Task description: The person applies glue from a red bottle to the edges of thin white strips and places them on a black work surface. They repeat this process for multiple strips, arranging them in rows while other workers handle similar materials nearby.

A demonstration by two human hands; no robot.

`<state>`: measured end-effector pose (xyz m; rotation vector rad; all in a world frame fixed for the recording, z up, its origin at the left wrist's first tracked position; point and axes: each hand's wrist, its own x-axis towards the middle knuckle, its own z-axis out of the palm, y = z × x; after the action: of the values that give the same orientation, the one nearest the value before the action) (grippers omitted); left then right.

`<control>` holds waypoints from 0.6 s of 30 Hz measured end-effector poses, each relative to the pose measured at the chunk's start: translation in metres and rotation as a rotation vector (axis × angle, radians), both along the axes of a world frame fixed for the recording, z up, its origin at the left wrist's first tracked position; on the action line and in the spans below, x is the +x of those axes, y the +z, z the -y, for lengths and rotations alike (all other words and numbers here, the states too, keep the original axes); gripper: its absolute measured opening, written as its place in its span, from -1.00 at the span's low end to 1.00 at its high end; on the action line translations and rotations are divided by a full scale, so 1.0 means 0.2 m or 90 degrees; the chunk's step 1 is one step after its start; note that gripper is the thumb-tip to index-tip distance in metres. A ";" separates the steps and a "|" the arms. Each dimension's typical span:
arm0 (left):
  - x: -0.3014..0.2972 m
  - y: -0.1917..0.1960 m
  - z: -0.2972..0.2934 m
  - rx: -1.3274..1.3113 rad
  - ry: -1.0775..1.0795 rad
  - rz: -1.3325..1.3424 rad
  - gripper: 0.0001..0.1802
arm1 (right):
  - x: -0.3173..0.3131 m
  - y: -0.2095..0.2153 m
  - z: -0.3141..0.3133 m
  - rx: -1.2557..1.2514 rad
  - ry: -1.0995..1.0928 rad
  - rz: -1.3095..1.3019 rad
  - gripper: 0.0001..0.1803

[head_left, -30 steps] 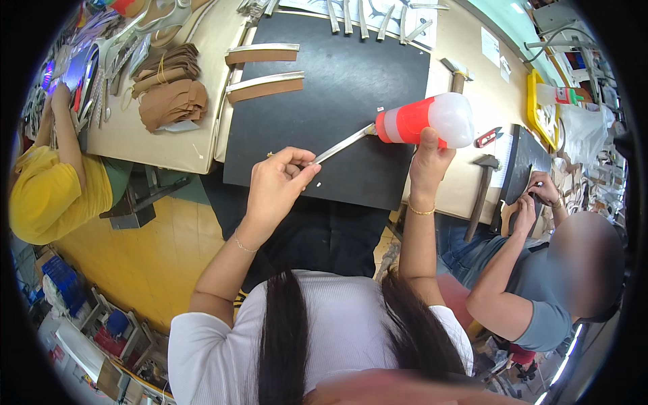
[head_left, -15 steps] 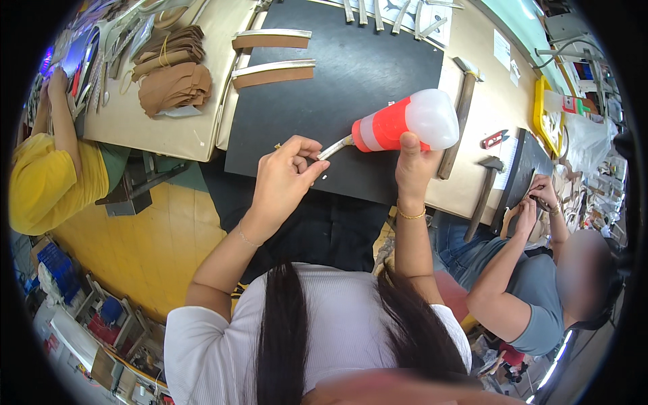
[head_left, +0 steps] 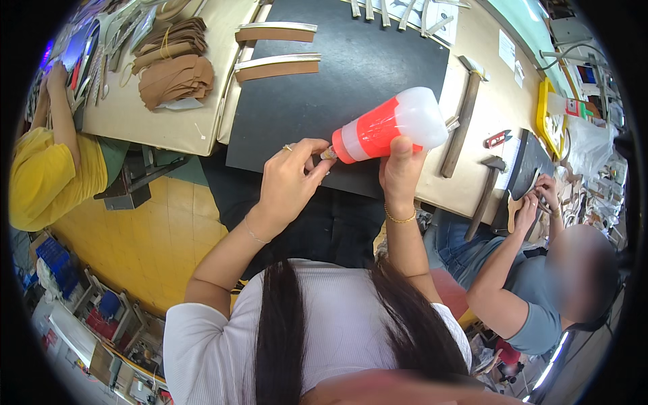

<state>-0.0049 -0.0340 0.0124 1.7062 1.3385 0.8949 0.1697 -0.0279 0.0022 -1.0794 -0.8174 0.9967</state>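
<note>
My right hand (head_left: 401,165) is wrapped round a squeeze bottle (head_left: 379,128), translucent white with a broad red band. It is tipped over to the left above the black work mat (head_left: 297,128). The bottle's narrow tip reaches my left hand (head_left: 290,175), whose thumb and fingers pinch a narrow pale strip (head_left: 328,154). Fingers and bottle hide most of that strip. A small pale strip end (head_left: 453,123) shows beyond the bottle's base; I cannot tell whether it is the same piece. Two brown strips with silvery edges (head_left: 277,66) lie at the mat's far left.
Stacked brown leather pieces (head_left: 177,81) lie on the left table. A hammer (head_left: 466,115) and a second hammer (head_left: 487,196) rest to the right, beside red snips (head_left: 498,139). Several pale strips (head_left: 385,13) line the far edge. People work at both sides.
The bottle has moved left and down, bringing its tip to my left fingers. Less of the strip shows between them, and a pale end has appeared beyond the bottle's base.
</note>
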 end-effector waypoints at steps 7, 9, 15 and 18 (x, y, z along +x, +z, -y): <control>-0.01 0.00 0.00 0.043 0.004 -0.006 -0.70 | 0.30 0.13 -0.10 -0.020 -0.224 -0.150 -0.15; -0.01 0.00 -0.01 0.041 0.003 -0.001 -0.70 | 0.38 0.16 -0.09 0.022 -0.277 -0.119 -0.16; 0.04 0.06 -0.03 -0.047 0.011 0.041 -0.71 | 0.48 0.15 -0.04 0.036 -0.315 -0.103 -0.19; 0.06 0.09 -0.08 -0.133 0.017 0.083 -0.72 | 0.49 0.10 -0.03 0.033 -0.313 -0.106 -0.20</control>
<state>0.0064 -0.0189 0.0311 1.4485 1.3215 0.8351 0.2685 -0.0224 0.0227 -1.0675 -0.4095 0.6334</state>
